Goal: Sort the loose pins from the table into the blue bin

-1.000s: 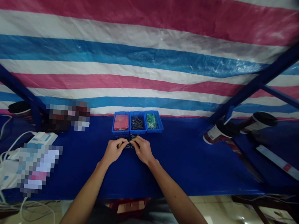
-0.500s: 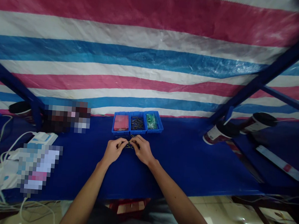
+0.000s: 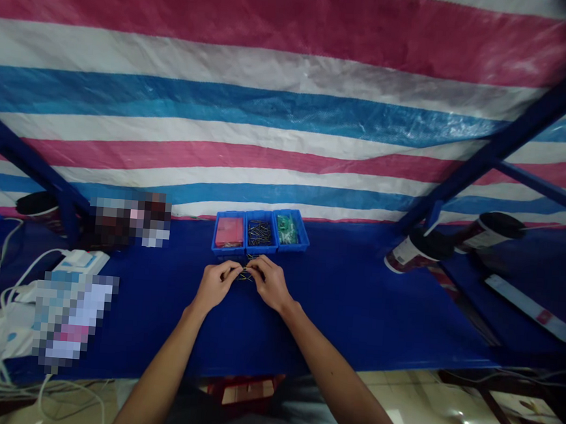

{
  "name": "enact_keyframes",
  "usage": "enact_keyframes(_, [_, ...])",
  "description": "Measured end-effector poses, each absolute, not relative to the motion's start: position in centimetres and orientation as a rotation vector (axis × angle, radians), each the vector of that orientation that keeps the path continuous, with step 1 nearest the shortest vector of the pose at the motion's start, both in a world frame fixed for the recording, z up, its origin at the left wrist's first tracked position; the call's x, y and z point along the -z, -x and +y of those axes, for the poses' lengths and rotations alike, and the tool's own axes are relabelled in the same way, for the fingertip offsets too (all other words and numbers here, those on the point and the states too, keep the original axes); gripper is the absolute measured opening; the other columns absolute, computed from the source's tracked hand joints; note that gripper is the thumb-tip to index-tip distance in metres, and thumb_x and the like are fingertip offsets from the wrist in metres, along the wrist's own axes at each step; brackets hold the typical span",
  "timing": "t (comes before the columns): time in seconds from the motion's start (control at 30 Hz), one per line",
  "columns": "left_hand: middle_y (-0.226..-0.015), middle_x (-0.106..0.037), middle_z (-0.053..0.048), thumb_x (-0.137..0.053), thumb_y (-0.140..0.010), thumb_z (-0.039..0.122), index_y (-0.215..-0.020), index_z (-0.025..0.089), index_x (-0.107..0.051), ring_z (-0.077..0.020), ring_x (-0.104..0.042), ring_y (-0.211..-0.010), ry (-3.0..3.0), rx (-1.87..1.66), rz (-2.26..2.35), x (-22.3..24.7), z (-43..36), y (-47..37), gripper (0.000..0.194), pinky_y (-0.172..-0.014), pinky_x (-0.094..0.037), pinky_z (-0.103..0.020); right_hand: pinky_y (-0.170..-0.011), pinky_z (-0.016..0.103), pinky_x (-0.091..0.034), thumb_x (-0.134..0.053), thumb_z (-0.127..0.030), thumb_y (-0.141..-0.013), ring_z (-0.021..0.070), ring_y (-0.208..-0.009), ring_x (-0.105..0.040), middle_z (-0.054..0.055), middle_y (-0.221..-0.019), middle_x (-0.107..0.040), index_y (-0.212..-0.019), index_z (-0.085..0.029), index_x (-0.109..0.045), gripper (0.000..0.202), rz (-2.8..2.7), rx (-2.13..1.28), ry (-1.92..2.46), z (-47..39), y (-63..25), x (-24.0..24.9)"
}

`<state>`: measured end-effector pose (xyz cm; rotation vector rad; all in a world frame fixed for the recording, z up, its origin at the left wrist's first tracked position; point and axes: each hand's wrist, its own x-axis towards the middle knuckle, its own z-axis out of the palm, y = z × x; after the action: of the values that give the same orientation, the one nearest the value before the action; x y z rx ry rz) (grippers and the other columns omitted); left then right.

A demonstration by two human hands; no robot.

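Both forearms reach forward, converging; left hand (image 3: pixel 214 284) and right hand (image 3: pixel 271 283) meet with fingertips pinched together.

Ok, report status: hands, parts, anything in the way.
Both hands pinching small dark parts together. Three blue bins just beyond. Nothing between them.

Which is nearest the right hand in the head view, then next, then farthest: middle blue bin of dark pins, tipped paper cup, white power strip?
1. Middle blue bin of dark pins, just behind right hand.
2. Tipped paper cup, right.
3. White power strip, far right.
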<state>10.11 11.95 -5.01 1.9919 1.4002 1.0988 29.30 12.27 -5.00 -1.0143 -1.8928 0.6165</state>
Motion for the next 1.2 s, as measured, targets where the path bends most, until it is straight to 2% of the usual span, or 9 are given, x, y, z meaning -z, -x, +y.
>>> enact_keyframes(0.5, [-0.052, -0.035, 0.007, -0.059, -0.092, 0.038, -0.085, 0.014, -0.075, -0.0069, -0.035, -0.048, -1.992, -1.125, 1.387, 5.27, 11.99, -10.10, 0.030, -0.054, -0.032, -0.019, -0.071, 0.025, -0.043, -0.046, -0.029, -0.103, 0.0150, -0.077, -0.060, 0.004, -0.090, -0.063, -0.098, -0.020, -0.063, 0.020, -1.941, -0.587, 1.042, 12.17, -29.48, 4.75])
enact_keyframes(0.7, [-0.052, -0.035, 0.007, -0.058, -0.093, 0.038, -0.085, 0.014, -0.075, -0.0070, -0.034, -0.049, -1.988, -1.114, 1.380, 5.29, 11.99, -10.08, 0.030, -0.054, -0.032, -0.019, -0.067, 0.024, -0.040, -0.044, -0.031, -0.104, 0.0137, -0.071, -0.057, 0.002, -0.083, -0.062, -0.090, -0.020, -0.062, 0.026, -1.957, -0.591, 1.095, 12.16, -29.45, 4.49])
enact_keyframes(0.83, [-0.053, -0.035, 0.007, -0.058, -0.092, 0.037, -0.086, 0.014, -0.075, -0.0073, -0.034, -0.049, -1.977, -1.124, 1.400, 5.34, 12.05, -10.02, 0.029, -0.054, -0.031, -0.019, -0.066, 0.024, -0.041, -0.049, -0.032, -0.101, 0.0129, -0.066, -0.055, 0.001, -0.083, -0.063, -0.099, -0.021, -0.063, 0.017, -1.935, -0.638, 1.067, 12.13, -29.36, 4.48])
enact_keyframes(0.93, [-0.053, -0.035, 0.007, -0.058, -0.093, 0.036, -0.086, 0.014, -0.074, -0.0073, -0.034, -0.049, -1.989, -1.116, 1.404, 5.28, 12.05, -10.04, 0.029, -0.054, -0.031, -0.019, -0.068, 0.024, -0.043, -0.053, -0.029, -0.099, 0.0139, -0.070, -0.057, 0.002, -0.087, -0.064, -0.105, -0.021, -0.063, 0.013, -1.930, -0.638, 1.036, 12.16, -29.29, 4.67])
enact_keyframes(1.07, [-0.053, -0.037, 0.007, -0.058, -0.092, 0.036, -0.086, 0.014, -0.075, -0.0075, -0.035, -0.049, -1.989, -1.111, 1.415, 5.26, 12.03, -10.13, 0.029, -0.054, -0.032, -0.019, -0.073, 0.025, -0.045, -0.049, -0.023, -0.100, 0.0155, -0.080, -0.061, 0.004, -0.092, -0.064, -0.099, -0.021, -0.064, 0.015, -1.927, -0.611, 1.014, 12.32, -29.24, 4.93])
enact_keyframes(1.2, [-0.053, -0.035, 0.007, -0.058, -0.093, 0.038, -0.086, 0.014, -0.074, -0.0076, -0.034, -0.049, -1.995, -1.104, 1.414, 5.31, 12.06, -10.20, 0.030, -0.053, -0.032, -0.020, -0.075, 0.025, -0.046, -0.050, -0.022, -0.100, 0.0156, -0.081, -0.062, 0.003, -0.092, -0.064, -0.099, -0.022, -0.064, 0.014, -1.927, -0.605, 1.014, 12.42, -29.25, 4.93])
